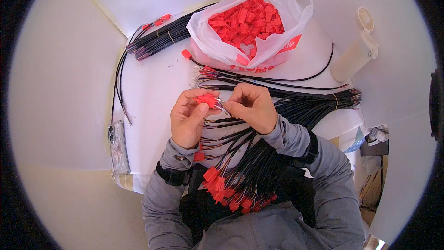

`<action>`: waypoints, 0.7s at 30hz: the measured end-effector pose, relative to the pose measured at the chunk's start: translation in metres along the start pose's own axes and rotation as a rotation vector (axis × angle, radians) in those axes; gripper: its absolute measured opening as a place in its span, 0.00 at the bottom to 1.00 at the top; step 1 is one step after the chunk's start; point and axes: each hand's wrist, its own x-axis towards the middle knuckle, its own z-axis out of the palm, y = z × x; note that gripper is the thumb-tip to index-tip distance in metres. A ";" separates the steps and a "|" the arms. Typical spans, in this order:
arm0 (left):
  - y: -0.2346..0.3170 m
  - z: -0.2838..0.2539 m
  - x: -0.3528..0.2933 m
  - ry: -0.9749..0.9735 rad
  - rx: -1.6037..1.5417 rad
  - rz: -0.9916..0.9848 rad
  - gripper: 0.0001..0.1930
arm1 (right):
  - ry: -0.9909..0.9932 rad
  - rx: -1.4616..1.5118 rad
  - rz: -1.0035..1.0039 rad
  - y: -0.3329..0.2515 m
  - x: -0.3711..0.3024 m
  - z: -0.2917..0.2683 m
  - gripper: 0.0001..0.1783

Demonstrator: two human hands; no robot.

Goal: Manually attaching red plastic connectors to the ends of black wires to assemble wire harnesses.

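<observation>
My left hand (187, 119) pinches a red plastic connector (206, 100) between thumb and fingers. Close on its right, my right hand (253, 106) is closed on thin wires (220, 105) whose ends meet the connector; how deep they sit in it I cannot make out. Below and right of my hands, a thick bundle of black cables (273, 157) fans out, many ending in red connectors (222, 190) near my lap. A tied part of the bundle (340, 101) reaches to the right edge of the table.
A white plastic bag (208, 48) full of red connectors (249, 21) stands at the back. Another tied cable bundle (159, 39) lies behind it to the left. A phone (120, 148) rests at the left edge. A cream bottle with its lid up (354, 58) stands at the right.
</observation>
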 end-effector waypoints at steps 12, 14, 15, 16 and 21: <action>0.000 0.001 -0.001 0.007 0.077 0.030 0.14 | -0.054 -0.003 0.037 -0.005 0.001 -0.003 0.06; 0.000 0.001 0.000 0.008 0.072 0.033 0.14 | -0.014 0.085 0.045 -0.005 0.001 -0.003 0.07; 0.000 0.001 0.000 0.009 0.072 0.037 0.14 | -0.015 0.085 0.046 -0.005 0.001 -0.002 0.07; 0.000 0.001 0.000 0.011 0.072 0.040 0.14 | 0.004 0.099 0.050 -0.006 0.001 -0.002 0.07; -0.001 0.000 0.000 0.030 0.102 0.070 0.14 | 0.011 0.195 0.036 -0.004 0.002 -0.001 0.06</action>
